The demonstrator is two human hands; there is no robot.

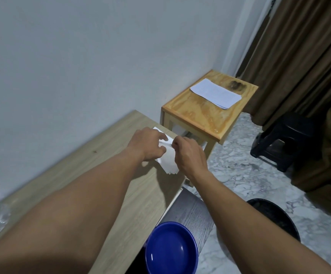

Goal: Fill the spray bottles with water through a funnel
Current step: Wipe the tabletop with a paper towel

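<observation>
Glossy blue bowl (171, 252), thin white paper (167, 161)

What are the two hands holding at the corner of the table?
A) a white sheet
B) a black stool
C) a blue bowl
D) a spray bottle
A: the left hand and the right hand both pinch the white sheet lying at the edge of the table.

A lived-in home room is suggested by brown curtains (291, 62), a marble-patterned floor (239, 167), a small wooden side table (204, 113) and a plastic stool (283, 141).
</observation>
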